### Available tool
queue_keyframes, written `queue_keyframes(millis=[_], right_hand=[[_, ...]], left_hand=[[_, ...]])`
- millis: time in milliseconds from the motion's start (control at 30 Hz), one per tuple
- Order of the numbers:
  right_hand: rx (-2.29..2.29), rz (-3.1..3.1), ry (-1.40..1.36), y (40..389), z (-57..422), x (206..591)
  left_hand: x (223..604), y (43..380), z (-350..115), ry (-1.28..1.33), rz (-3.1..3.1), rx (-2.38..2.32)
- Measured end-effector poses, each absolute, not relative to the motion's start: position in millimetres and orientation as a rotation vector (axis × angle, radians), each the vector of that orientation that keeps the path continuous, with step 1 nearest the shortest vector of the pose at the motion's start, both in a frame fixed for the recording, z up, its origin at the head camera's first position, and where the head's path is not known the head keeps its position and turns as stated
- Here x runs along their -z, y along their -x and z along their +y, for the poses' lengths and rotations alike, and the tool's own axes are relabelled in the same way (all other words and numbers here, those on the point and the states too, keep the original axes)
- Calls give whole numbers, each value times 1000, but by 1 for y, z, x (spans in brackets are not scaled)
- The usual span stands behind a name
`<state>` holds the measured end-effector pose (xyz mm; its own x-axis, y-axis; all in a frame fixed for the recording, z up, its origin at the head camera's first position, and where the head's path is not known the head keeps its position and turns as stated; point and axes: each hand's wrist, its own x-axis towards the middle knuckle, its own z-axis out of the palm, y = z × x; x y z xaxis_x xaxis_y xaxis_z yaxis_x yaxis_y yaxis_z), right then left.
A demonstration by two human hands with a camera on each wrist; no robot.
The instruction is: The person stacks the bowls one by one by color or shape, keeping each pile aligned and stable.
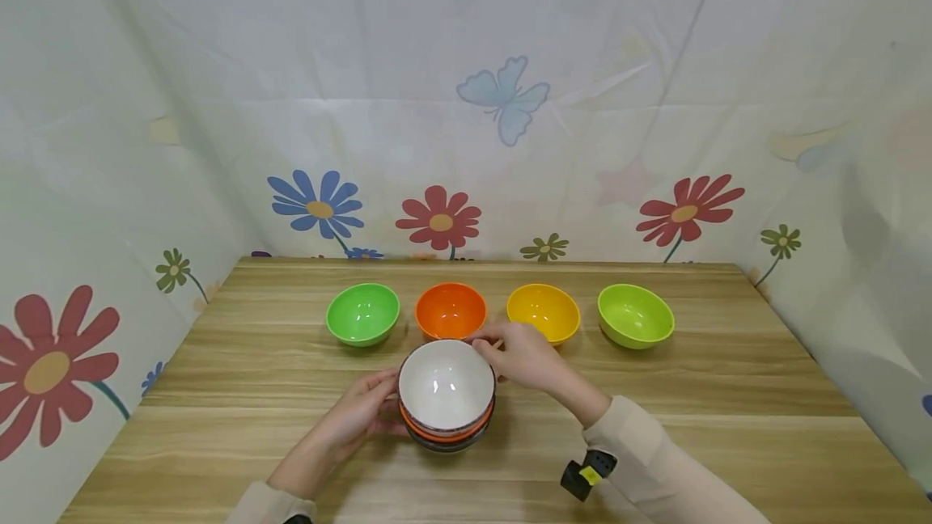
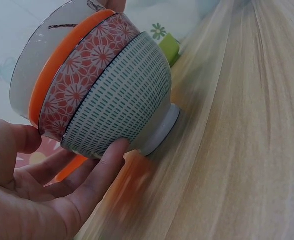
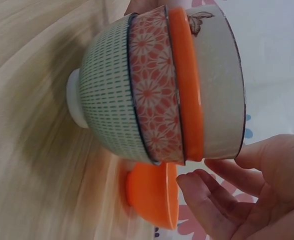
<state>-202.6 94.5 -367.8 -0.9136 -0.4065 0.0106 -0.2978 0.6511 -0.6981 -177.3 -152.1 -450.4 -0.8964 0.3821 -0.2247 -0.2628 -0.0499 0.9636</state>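
Note:
A stack of bowls stands upright near the table's front middle. On top sits a white bowl (image 1: 446,385) with a dark rim; beneath it come an orange bowl (image 3: 187,85), a red flower-patterned bowl (image 3: 152,90) and a green-dashed bowl (image 3: 107,90) at the bottom. My left hand (image 1: 357,415) holds the stack's left side, thumb near the flower-patterned rim and fingers against the lower bowl in the left wrist view. At the upper right, my right hand (image 1: 524,357) pinches the white bowl's rim. Whether the stack's foot touches the table is hard to tell.
Behind the stack, a row of single bowls crosses the wooden table (image 1: 240,419): green (image 1: 363,315), orange (image 1: 450,310), yellow (image 1: 542,310) and lime (image 1: 636,315). My right hand is close to the yellow one. A flower-printed cloth (image 1: 408,136) hangs beyond the table.

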Motion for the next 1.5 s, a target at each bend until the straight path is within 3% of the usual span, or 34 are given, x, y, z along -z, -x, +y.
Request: queue_keyframes(millis=[600,1500], right_hand=[[1545,2360,425,195,112,392],[1840,2058,314,180,110,435]], left_hand=[[451,178,-152,-140,1786,-2006],[449,177,-153,-127,1794,-1994]])
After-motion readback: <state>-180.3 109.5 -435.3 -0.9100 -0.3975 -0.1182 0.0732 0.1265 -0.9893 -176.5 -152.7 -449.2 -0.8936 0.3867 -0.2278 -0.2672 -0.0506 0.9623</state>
